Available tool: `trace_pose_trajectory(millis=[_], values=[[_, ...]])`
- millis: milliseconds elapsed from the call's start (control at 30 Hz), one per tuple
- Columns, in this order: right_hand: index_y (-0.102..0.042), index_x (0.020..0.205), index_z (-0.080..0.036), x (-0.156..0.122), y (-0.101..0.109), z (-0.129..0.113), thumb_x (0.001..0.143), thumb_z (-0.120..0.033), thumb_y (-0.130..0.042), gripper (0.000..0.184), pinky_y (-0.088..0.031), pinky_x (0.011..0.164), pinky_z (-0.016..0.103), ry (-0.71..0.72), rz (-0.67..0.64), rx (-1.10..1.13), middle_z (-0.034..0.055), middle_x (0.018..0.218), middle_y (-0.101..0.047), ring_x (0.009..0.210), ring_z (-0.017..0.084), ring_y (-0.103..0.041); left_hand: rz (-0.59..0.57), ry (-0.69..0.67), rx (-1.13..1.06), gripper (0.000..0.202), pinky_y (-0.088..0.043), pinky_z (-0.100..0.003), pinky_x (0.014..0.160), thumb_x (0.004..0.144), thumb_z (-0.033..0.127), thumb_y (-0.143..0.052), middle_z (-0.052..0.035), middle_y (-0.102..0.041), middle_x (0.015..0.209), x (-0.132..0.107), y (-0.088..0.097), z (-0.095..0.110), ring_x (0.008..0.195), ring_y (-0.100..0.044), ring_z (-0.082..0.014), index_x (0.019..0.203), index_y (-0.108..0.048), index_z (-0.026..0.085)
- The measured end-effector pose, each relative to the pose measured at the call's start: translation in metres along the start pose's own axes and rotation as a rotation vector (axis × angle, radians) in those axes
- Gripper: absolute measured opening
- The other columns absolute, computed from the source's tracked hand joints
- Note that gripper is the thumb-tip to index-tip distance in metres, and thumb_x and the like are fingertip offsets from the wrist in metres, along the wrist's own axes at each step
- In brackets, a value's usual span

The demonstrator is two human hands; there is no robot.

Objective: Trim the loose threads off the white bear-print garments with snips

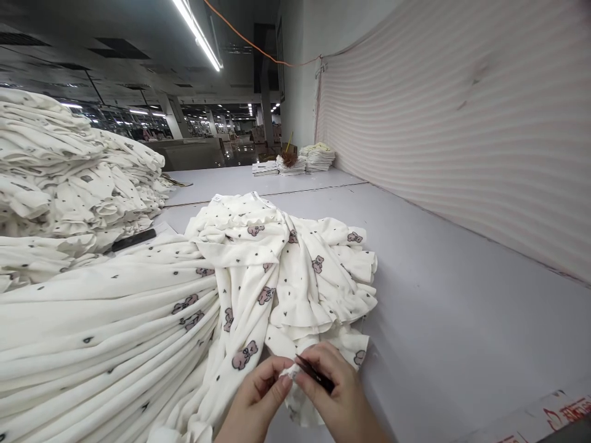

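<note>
My left hand [259, 394] is closed in a pinch on a small gathered edge of white fabric [290, 371]. Close beside it, my right hand [339, 387] is closed around dark thread snips [317, 373], their tip pointing up and left by the pinched edge. That edge appears to belong to the white garment [295, 271] printed with brown bears and small dark marks, which lies bunched on the table just beyond both hands. Ruffled hems fan out on its right side. The fingers partly cover the snips' handles.
A tall heap of similar white garments [69, 166] rises at the left, with a dark flat object [133, 240] at its foot. Folded white stacks [318, 158] stand at the table's far end. Pink-striped cloth [452, 123] hangs along the right side of the pale table [443, 307].
</note>
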State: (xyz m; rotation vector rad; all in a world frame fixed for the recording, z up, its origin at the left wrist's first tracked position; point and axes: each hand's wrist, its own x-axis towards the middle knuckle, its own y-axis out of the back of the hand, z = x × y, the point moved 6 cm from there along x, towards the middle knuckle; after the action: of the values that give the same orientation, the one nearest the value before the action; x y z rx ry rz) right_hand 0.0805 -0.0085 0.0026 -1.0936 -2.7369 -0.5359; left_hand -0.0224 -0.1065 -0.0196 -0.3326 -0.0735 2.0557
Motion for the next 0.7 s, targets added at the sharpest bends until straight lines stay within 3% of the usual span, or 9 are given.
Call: trace_pose_trajectory(millis=[133,233,300,500,567,700], values=[[-0.059,0.078,-0.019,0.002,0.007,0.004,0.092,-0.037,-0.050,0.025,-0.048,0.060,0.021,-0.123,0.029,-0.023,0.0000,0.068,-0.058,0.066,0.015,-0.058,-0.044,-0.125,0.131,0.026,-0.042,-0.028,0.081,0.084,0.042,-0.063,-0.0029,-0.063,0.092,-0.002,0.001,0.007,0.091,-0.058,-0.0202,0.101,-0.072,0.025],[-0.065,0.095,-0.020,-0.005,0.011,-0.003,0.086,-0.030,-0.058,0.015,-0.052,0.068,0.023,-0.005,-0.011,-0.085,0.0037,0.083,-0.065,0.075,0.017,-0.064,-0.049,-0.218,0.195,0.023,-0.043,-0.028,0.082,0.087,0.037,-0.062,-0.0027,-0.063,0.091,-0.001,0.005,0.007,0.091,-0.060,-0.0197,0.106,-0.071,0.029],[-0.065,0.106,-0.022,-0.011,0.010,-0.008,0.084,-0.023,-0.059,0.023,-0.053,0.071,0.023,0.102,-0.068,-0.172,0.0056,0.094,-0.068,0.082,0.018,-0.067,-0.082,-0.236,0.176,0.023,-0.044,-0.029,0.083,0.087,0.035,-0.062,-0.0031,-0.063,0.092,0.000,0.005,0.004,0.091,-0.061,-0.0201,0.107,-0.071,0.030],[-0.069,0.098,-0.023,-0.012,0.012,-0.003,0.088,-0.024,-0.056,0.016,-0.054,0.068,0.022,0.104,-0.010,-0.267,0.0052,0.088,-0.072,0.080,0.019,-0.069,-0.075,-0.229,0.214,0.021,-0.045,-0.030,0.083,0.085,0.034,-0.065,-0.0047,-0.066,0.090,0.003,0.005,0.000,0.089,-0.061,-0.0210,0.101,-0.074,0.025],[-0.068,0.099,-0.022,-0.007,0.010,0.003,0.088,-0.027,-0.057,0.016,-0.055,0.069,0.022,0.085,-0.002,-0.210,0.0059,0.088,-0.071,0.080,0.019,-0.069,0.019,-0.163,0.105,0.020,-0.046,-0.029,0.083,0.081,0.036,-0.069,-0.0047,-0.068,0.088,0.006,0.016,-0.001,0.088,-0.062,-0.0217,0.094,-0.075,0.022],[-0.059,0.114,-0.020,0.019,-0.002,0.024,0.090,-0.031,-0.055,0.027,-0.056,0.073,0.024,-0.042,0.091,-0.163,0.0088,0.101,-0.067,0.088,0.019,-0.067,0.243,0.019,-0.500,0.032,-0.049,-0.035,0.089,0.076,0.039,-0.071,-0.0058,-0.073,0.101,0.014,0.059,-0.008,0.101,-0.064,-0.0267,0.103,-0.071,0.022]])
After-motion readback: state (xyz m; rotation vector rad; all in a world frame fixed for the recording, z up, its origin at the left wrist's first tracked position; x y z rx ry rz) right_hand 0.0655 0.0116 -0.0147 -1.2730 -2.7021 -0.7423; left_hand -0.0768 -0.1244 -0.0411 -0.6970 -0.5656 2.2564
